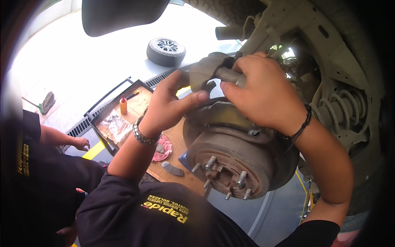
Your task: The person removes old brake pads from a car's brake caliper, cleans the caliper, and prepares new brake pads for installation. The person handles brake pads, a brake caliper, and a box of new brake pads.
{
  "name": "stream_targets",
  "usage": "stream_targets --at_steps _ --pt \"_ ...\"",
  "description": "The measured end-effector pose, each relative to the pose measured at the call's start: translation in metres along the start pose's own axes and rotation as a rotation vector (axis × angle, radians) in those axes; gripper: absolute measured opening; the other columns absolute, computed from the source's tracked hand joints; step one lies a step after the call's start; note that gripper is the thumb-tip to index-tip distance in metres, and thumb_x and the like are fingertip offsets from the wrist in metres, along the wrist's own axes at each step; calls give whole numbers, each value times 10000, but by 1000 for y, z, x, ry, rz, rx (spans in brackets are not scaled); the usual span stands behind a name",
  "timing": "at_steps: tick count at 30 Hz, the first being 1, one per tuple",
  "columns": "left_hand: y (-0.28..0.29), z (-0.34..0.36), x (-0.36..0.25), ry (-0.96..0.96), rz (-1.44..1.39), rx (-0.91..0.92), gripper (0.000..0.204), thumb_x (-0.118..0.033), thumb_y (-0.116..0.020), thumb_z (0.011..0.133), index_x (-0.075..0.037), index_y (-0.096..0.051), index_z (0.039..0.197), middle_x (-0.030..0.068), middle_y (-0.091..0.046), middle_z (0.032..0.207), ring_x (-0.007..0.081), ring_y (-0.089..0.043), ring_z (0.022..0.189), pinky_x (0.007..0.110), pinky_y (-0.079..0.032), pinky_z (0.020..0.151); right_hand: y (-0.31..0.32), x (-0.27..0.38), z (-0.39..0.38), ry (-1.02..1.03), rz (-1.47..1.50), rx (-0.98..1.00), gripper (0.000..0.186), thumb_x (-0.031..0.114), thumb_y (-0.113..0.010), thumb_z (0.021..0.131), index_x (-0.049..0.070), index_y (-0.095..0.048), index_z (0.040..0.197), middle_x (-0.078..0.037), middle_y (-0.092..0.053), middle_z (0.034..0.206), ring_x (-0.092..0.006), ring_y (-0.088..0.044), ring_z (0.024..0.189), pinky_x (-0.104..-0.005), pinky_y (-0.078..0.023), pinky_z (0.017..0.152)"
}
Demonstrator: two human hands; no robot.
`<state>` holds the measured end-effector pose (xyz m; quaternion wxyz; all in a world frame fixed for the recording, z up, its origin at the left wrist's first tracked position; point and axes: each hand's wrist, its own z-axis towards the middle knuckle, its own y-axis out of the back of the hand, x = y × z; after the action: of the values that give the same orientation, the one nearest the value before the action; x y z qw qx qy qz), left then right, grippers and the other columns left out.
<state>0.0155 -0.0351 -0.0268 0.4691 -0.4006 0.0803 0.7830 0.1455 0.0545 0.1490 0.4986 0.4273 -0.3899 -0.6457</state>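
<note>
A grey brake caliper (201, 73) is held up above the brake disc (230, 144), on its upper side. My left hand (170, 101) grips the caliper's left end, thumb in front and fingers mostly hidden behind it. Around its right, cylindrical part, my right hand (261, 88) is closed, with the thumb along the near side. Bare wheel studs (242, 178) stick out of the rusty hub face below. Whether the caliper touches its bracket is hidden by my hands.
A cart (142, 92) on the left carries an orange bottle (123, 105), a plastic bag (117, 126), a pink cloth (164, 147) and a brake pad (173, 169). A coil spring (339, 111) hangs at right. Beyond are a wheel (166, 51) and a co-worker's hand (81, 143).
</note>
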Motion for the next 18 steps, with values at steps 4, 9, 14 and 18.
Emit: stream_targets --at_steps 4,9,14,18 --pt "-10 -10 0 67 -238 -82 308 -206 -657 994 30 -584 1178 79 -679 1087 106 -635 959 261 -525 833 1 0 5 7 -4 34 364 288 -704 801 -70 -671 854 -251 -657 873 -407 -613 903 -465 -491 819" --pt "-21 -6 18 -101 -292 -139 283 -186 -603 1019 36 -546 1184 92 -665 1082 113 -635 946 265 -530 820 -2 -1 4 36 -22 -8 366 296 -702 797 -66 -667 836 -250 -659 853 -411 -609 894 -476 -490 813" --pt "-27 -3 20 -167 -347 -150 316 -203 -581 1028 44 -507 1211 97 -653 1087 135 -652 926 282 -543 806 -4 -3 4 76 -28 -24 368 297 -700 794 -68 -658 814 -256 -658 840 -418 -611 877 -487 -493 801" --pt "-21 -4 21 -138 -353 -75 351 -208 -572 1032 45 -480 1258 101 -639 1100 149 -656 926 293 -547 812 -4 -7 5 126 -12 -61 364 288 -693 788 -75 -653 787 -265 -654 832 -425 -618 873 -488 -498 795"
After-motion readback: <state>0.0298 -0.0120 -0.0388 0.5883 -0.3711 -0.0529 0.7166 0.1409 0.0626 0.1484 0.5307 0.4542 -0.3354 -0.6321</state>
